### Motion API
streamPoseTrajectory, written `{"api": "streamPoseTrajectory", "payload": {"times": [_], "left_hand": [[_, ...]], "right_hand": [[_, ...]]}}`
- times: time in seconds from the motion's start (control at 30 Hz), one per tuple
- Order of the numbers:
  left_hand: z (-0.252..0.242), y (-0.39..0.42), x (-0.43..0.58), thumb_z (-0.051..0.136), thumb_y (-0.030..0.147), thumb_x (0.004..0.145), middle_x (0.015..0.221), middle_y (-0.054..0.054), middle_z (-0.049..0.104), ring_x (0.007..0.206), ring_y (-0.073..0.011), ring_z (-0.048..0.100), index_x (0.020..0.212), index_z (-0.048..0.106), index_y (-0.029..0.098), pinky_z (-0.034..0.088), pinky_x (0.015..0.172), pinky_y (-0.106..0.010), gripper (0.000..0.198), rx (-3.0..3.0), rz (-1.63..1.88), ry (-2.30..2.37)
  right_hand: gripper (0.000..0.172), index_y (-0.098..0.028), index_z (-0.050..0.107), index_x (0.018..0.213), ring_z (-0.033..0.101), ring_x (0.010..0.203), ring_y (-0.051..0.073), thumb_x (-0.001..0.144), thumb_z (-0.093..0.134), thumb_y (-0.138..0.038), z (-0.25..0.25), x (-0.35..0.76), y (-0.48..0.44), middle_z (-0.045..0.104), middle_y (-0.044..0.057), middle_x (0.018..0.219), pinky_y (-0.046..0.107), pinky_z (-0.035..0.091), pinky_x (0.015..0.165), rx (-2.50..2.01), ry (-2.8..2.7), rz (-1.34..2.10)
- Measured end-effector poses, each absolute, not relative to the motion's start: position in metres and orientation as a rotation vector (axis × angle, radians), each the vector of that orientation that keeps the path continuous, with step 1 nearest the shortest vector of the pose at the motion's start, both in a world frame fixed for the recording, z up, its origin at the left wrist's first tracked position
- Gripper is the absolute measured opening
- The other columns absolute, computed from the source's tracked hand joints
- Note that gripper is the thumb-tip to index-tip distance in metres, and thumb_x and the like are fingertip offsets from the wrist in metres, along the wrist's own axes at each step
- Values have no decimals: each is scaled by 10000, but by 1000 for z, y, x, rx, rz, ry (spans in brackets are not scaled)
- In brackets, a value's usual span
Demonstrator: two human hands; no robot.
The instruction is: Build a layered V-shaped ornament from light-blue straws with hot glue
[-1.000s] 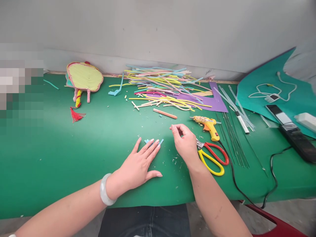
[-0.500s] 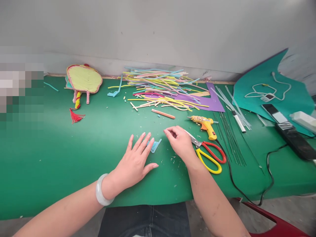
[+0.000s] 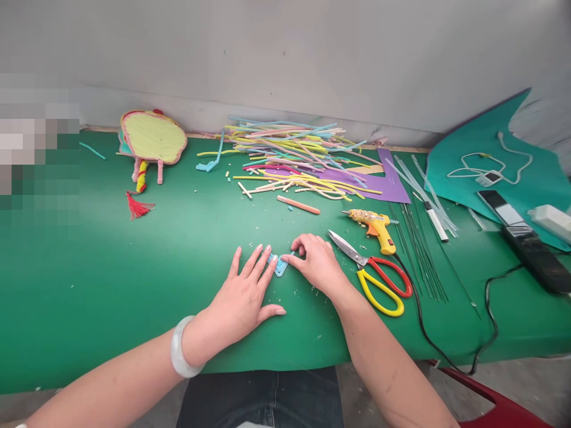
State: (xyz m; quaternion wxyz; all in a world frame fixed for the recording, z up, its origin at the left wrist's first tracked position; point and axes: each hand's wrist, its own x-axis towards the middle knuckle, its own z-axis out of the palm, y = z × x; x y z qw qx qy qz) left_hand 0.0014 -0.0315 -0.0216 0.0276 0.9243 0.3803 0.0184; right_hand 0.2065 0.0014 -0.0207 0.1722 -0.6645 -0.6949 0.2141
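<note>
A small light-blue piece (image 3: 280,267), which looks like a folded pipe cleaner, lies on the green table. My left hand (image 3: 243,291) is flat with its fingers spread, and its fingertips cover the left part of that piece. At the right edge of the piece, my right hand (image 3: 316,261) has curled fingers, with thumb and index fingertip closed around its raised end. Part of the blue piece is hidden under the fingers. Just right of my right hand lie scissors (image 3: 350,248) with one red and one yellow handle, blades partly apart.
A pile of coloured pipe cleaners (image 3: 289,142) lies at the back over a purple sheet (image 3: 395,178). A yellow glue gun (image 3: 379,229), thin wires (image 3: 419,255) and a black phone-like device (image 3: 530,244) are at right. A round fan-shaped craft (image 3: 154,138) lies back left.
My right hand has moved left from beside the scissors blades to the blue piece, uncovering the blades. My left hand stays nearly in place. The view has shifted slightly.
</note>
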Motion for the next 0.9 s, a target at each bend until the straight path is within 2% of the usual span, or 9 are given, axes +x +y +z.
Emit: {"api": "streamPoseTrajectory", "payload": {"times": [0.1,0.27,0.4,0.53,0.67,0.8,0.9], "left_hand": [[-22,-31,1,393,700,891,1579,-213,256,1473,-387,228,1502,318,60,132,1155,-679,888,2869,59,1159],[-22,-31,0,426,673,896,1578,-212,270,1473,-373,239,1532,234,66,123,1172,-651,899,2857,156,1187],[-23,-32,-1,430,657,904,1578,-208,283,1475,-375,231,1531,240,73,118,1178,-639,877,2841,236,1216],[-21,-26,-4,418,579,947,1568,-205,317,1469,-368,252,1517,266,68,140,1174,-642,780,2781,280,1245],[-21,-12,-11,374,365,1009,1527,-145,423,1442,-309,332,1481,351,129,186,1181,-612,528,2630,367,1348],[-25,-1,-17,364,288,1002,1420,-110,542,1361,-269,446,1343,527,197,239,1173,-590,388,2462,433,1396],[-27,2,-18,387,266,985,1371,-97,571,1337,-254,462,1248,595,221,240,1171,-591,338,2408,473,1363]], "right_hand": [[214,-224,593,833,538,812,189,845,680,-420,-20,209,2,607,-9,787,319,341,753,-1878,-1919,673],[225,-221,602,811,536,765,167,915,577,-419,-18,212,4,601,-14,759,296,355,710,-1815,-1749,837],[179,-219,621,812,531,795,176,832,691,-382,-16,212,3,605,-9,773,297,360,719,-1836,-1871,776],[90,-222,648,853,542,823,174,893,600,-287,-17,216,2,601,5,819,305,388,752,-1803,-1874,813],[145,-240,673,964,552,860,173,893,553,-201,-16,223,1,592,12,881,307,422,785,-1746,-1889,904],[162,-247,671,984,546,885,173,855,603,-175,-15,226,0,581,9,894,308,434,811,-1746,-1932,922],[157,-242,665,986,542,909,174,847,622,-182,-15,227,0,575,13,920,314,435,832,-1734,-1966,921]]}}
